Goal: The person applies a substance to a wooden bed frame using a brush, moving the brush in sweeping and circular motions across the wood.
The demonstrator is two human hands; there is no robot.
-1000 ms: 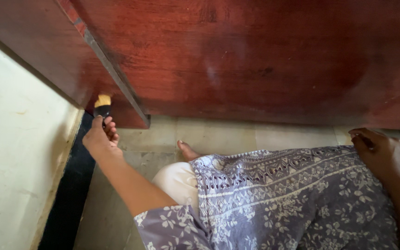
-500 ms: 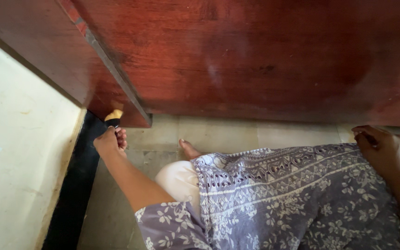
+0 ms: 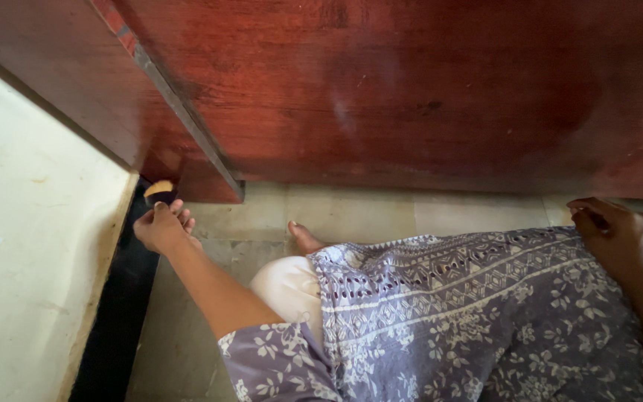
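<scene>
Our left hand grips a small brush, bristles at the red wooden cabinet's bottom corner; our right hand, fingers curled closed, rests on our knee right of the cabinet's base.

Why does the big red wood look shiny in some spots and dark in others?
In the head view, light glances off the glossy red-brown wooden panel, leaving pale, hazy sheen patches near its middle; its lower edge falls into shadow. The gap beside the cream wall is very dark, so the brush in the left hand shows dimly. The right hand sits near the frame's edge, slightly soft.
</scene>
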